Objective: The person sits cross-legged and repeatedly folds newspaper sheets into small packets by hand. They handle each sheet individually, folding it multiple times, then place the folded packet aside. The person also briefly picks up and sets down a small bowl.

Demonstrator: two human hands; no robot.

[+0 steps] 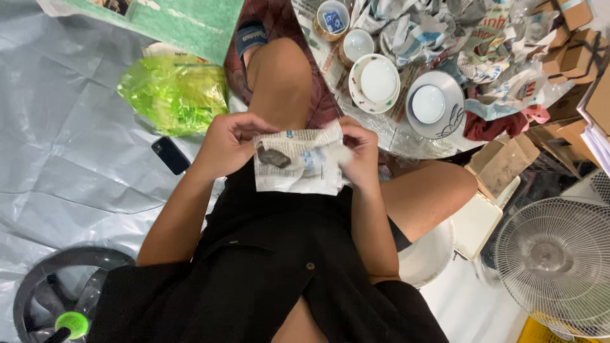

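Note:
I sit on the floor and hold a piece of newspaper (295, 162) over my lap with both hands. My left hand (230, 141) pinches its upper left edge. My right hand (359, 149) grips its right side, fingers curled over the paper. The sheet looks wrapped around something, but what is inside is hidden. My bare knees show on either side of it.
A round tray (406, 143) ahead holds white plates (378, 81), a bowl (429, 105), cups (333, 19) and crumpled newspaper (483, 44). A green plastic bag (175, 92) and a dark phone (170, 155) lie left on grey sheeting. Cardboard boxes (575, 54) and a white fan (559, 267) stand right.

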